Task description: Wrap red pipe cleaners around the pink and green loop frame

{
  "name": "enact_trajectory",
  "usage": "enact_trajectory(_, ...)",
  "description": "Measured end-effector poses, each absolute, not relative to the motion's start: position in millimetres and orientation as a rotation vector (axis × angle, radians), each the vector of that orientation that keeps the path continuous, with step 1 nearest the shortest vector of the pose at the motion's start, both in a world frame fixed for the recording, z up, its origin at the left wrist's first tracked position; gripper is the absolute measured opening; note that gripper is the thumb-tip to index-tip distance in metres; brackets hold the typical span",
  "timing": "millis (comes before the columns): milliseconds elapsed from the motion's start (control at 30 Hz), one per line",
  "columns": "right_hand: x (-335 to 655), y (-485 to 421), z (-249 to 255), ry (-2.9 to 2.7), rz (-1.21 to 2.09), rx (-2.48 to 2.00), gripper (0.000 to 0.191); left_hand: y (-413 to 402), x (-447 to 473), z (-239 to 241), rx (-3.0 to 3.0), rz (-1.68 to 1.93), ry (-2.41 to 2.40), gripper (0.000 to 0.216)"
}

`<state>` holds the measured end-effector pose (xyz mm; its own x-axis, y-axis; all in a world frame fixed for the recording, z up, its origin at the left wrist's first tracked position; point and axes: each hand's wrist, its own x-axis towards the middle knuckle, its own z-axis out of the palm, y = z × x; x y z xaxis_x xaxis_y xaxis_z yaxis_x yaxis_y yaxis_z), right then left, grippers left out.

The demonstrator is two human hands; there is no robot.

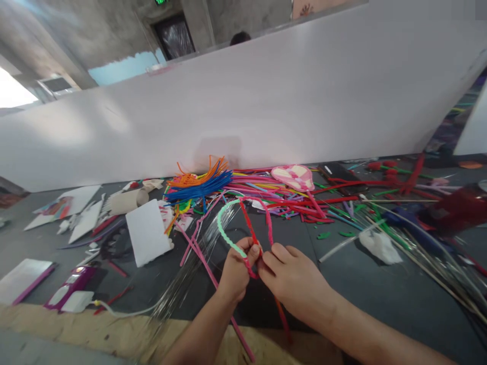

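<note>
My left hand (pixel 236 274) is closed, thumb and fingers pinching the lower end of a loop of twisted pipe cleaners. The loop's left side is a mint-green pipe cleaner (pixel 222 230), and its right side is a pinkish-red pipe cleaner (pixel 269 221). A bright red pipe cleaner (pixel 247 218) runs down the middle from the top to my left thumb. My right hand (pixel 292 276) touches my left at the bottom of the loop, its fingers pinched on the pipe cleaners there. A red tail (pixel 282 317) hangs below my right hand. The exact grip point is partly hidden by the fingers.
Bundled orange pipe cleaners (pixel 198 175) and blue pipe cleaners (pixel 198 190) lie behind my hands, near a pink heart-shaped piece (pixel 292 177). Wires (pixel 182 284) and a white card (pixel 148 233) are left; a white tissue (pixel 380 246) is right. A white partition (pixel 243 111) stands behind.
</note>
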<state>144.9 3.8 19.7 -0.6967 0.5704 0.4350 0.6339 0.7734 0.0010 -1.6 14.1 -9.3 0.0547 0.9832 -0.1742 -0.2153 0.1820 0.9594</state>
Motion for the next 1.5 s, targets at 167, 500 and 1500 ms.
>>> enact_trajectory(167,162,14,36,-2.300,0.368,-0.779,0.016,17,-7,3,0.646,1.197,0.880,0.020)
enact_trajectory(500,150,35,-12,-1.169,2.175,-0.756,0.034,10,-5,9,0.580,1.118,0.624,0.025)
enact_trajectory(1500,136,16,-38,-0.709,2.487,-0.299,0.025,3,-1,-3,0.697,0.986,0.659,0.023)
